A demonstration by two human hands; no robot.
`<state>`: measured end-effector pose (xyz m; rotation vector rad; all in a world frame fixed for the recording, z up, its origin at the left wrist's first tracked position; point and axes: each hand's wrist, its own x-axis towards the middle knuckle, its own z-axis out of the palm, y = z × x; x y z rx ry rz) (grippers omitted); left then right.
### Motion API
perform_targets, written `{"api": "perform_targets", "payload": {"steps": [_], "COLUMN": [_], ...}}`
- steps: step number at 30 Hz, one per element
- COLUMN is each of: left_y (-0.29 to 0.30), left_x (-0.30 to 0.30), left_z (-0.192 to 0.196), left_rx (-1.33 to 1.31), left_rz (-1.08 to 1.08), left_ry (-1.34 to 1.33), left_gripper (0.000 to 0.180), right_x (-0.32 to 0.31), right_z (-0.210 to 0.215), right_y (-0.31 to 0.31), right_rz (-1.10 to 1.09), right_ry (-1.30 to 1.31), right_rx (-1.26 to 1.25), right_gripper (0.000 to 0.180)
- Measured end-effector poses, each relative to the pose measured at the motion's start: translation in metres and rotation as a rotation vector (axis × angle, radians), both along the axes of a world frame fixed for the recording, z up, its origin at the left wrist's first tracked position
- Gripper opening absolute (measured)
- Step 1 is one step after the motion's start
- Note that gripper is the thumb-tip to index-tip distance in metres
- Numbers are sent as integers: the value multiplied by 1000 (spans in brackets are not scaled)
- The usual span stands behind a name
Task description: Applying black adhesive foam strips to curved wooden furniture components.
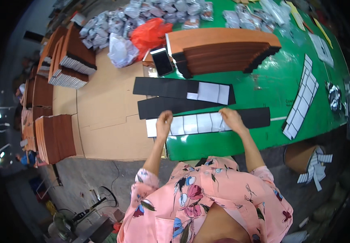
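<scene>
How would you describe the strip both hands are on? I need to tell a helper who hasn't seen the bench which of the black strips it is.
Start at the green table. Three long black strips lie across its left part; take the nearest strip, closest to the person, under the left hand and right hand. Unlike the middle strip and far strip, white labels cover most of its length.

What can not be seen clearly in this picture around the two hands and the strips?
- Left hand and right hand: fingertips hidden against the white strip, so grip unclear, head view.
- Black strip: its left part is covered by the white strip.
- Phone: screen too small to read.
</scene>
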<state>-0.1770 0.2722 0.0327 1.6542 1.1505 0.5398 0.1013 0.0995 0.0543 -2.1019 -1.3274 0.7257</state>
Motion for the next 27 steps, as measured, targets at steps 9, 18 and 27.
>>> {"api": "perform_targets", "payload": {"steps": [9,18,27], "left_y": [175,194,79], "left_x": [86,113,29], "left_z": [-50,-32,28], "left_rx": [-182,-558,-624], "left_rz": [480,553,312], "left_ry": [-40,-303,-672], "left_gripper": [37,25,19], "right_x": [-52,-48,-64], "right_z": [0,7,62], "right_y": [-59,-81,22], "right_rz": [130,8,56], "right_ry": [192,160,320], "right_rx": [-126,-158,144], "right_gripper": [20,21,21]}}
